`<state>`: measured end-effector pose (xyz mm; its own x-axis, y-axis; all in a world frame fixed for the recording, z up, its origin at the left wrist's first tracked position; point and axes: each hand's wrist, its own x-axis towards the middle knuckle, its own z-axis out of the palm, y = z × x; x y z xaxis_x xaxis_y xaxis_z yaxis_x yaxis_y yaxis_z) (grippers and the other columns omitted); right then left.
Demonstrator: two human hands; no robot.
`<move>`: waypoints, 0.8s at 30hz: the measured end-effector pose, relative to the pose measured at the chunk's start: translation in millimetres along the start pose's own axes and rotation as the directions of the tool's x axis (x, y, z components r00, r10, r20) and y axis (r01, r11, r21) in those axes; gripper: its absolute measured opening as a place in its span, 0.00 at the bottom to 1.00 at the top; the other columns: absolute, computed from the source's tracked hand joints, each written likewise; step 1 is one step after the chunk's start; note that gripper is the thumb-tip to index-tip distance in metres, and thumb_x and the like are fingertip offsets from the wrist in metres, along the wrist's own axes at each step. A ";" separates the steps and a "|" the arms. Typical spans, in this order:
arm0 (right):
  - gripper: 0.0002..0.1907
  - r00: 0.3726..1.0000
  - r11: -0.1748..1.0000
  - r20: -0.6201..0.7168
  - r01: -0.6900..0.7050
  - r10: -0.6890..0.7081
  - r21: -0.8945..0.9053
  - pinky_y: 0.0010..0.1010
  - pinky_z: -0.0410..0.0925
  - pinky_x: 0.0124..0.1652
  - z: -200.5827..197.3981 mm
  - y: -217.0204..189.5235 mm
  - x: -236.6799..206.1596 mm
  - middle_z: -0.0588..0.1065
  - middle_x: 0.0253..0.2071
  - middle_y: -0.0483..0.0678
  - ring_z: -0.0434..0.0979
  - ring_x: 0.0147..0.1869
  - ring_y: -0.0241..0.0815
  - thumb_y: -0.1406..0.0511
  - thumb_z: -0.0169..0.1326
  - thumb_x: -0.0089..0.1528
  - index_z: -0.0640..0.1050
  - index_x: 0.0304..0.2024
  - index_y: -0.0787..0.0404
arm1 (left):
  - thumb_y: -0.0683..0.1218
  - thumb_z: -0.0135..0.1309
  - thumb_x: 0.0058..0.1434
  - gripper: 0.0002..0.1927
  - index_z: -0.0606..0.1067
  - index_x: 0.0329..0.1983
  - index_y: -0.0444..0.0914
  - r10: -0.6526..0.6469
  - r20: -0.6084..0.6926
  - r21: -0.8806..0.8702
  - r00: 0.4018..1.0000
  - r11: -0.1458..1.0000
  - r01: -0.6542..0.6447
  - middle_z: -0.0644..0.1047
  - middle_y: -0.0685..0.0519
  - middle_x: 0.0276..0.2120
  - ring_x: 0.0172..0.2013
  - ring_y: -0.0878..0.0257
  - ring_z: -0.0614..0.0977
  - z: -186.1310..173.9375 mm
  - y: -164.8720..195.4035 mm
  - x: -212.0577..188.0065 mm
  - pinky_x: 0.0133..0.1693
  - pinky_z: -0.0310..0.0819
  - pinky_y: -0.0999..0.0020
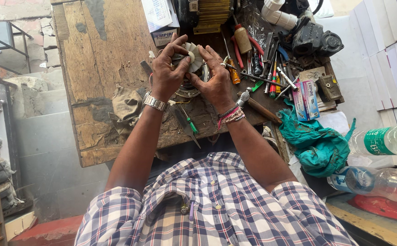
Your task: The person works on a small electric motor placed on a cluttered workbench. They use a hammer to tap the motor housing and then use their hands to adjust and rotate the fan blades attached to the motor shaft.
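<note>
Both my hands hold a small electric motor with a white plastic fan (193, 57) over a worn wooden workbench (102, 50). My left hand (167, 73) grips its left side, thumb and fingers curled on the fan's rim; a metal watch sits on that wrist. My right hand (216, 77) clasps the right side, with coloured thread bands on the wrist. The motor's metal body (188, 86) shows below the fan, mostly hidden by my palms.
A pile of screwdrivers and pliers (267, 68) lies right of my hands, with a hammer (257, 107) and a green-handled screwdriver (190, 124) nearer me. A dirty rag (126, 107), a teal cloth (317, 141), small boxes (305, 98) and plastic bottles (381, 141) are around.
</note>
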<state>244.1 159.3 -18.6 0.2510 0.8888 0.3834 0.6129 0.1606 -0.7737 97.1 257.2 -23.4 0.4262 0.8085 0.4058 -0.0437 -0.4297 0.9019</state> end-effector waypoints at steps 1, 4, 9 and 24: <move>0.41 1.000 1.000 0.000 -0.002 0.002 -0.003 0.44 0.63 0.71 0.0 0.3 -0.1 0.65 0.72 0.59 0.61 0.78 0.54 0.58 0.71 0.57 0.68 0.70 0.56 | 0.39 0.61 0.65 0.05 0.77 0.42 0.37 0.004 0.005 -0.008 1.000 1.000 -0.004 0.73 0.44 0.66 0.73 0.48 0.61 -0.2 0.4 0.3 0.70 0.66 0.53; 0.41 1.000 1.000 -0.003 0.007 -0.007 0.004 0.44 0.63 0.72 0.7 1.9 -0.3 0.65 0.72 0.59 0.61 0.79 0.54 0.58 0.71 0.58 0.68 0.70 0.56 | 0.39 0.60 0.65 0.04 0.79 0.42 0.38 -0.035 0.033 0.014 0.999 0.999 0.034 0.72 0.45 0.66 0.73 0.48 0.61 -2.5 0.6 0.9 0.70 0.65 0.53; 0.41 1.000 0.999 -0.009 0.024 -0.024 0.027 0.43 0.64 0.72 1.9 5.2 -0.7 0.66 0.72 0.59 0.61 0.79 0.54 0.58 0.71 0.58 0.68 0.70 0.56 | 0.37 0.57 0.65 0.06 0.80 0.44 0.38 -0.034 0.047 0.042 0.998 0.999 0.032 0.72 0.46 0.66 0.73 0.49 0.61 -3.2 0.1 1.8 0.69 0.69 0.54; 0.41 0.999 0.999 -0.027 0.042 -0.041 0.005 0.43 0.63 0.72 2.4 5.4 0.6 0.66 0.71 0.59 0.63 0.78 0.55 0.59 0.71 0.57 0.68 0.70 0.56 | 0.38 0.56 0.66 0.07 0.80 0.46 0.39 -0.016 0.022 0.014 1.000 1.000 0.016 0.72 0.45 0.66 0.73 0.48 0.59 0.3 -4.8 1.6 0.67 0.67 0.54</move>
<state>245.8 161.7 -23.8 0.2455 0.8695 0.4285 0.6190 0.1996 -0.7596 98.3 260.4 -27.2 0.4469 0.8062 0.3878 -0.0246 -0.4222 0.9062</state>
